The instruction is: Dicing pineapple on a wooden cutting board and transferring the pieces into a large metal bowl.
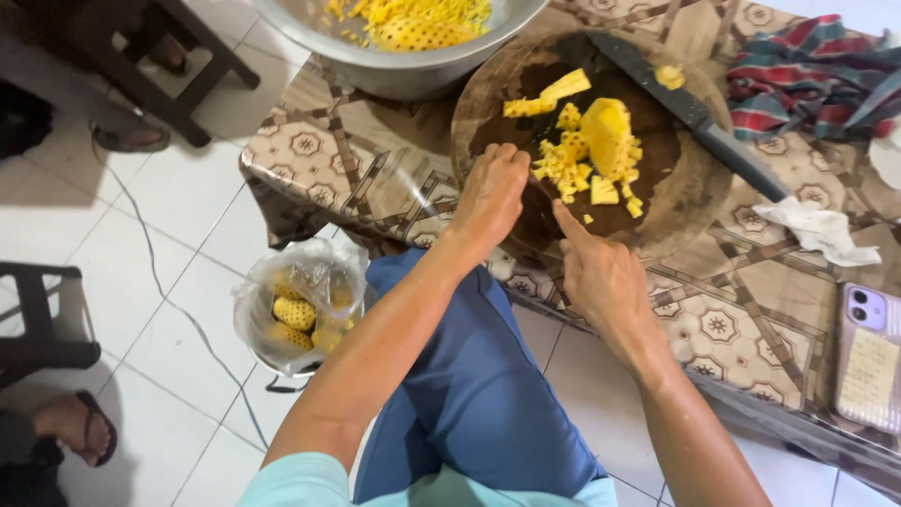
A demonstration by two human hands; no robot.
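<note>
Hands gathering cut yellow fruit on a round chopping board

The left hand (pixel 490 195) is cupping loosely, empty, at the board's (pixel 690 192) nine o'clock edge, walling in the fruit pieces (pixel 591 155); the right hand (pixel 601 277), at six o'clock, is pointing one finger to nudge strays inward. The knife (pixel 690 113) is lying idle at two o'clock, clear of both hands.
</note>
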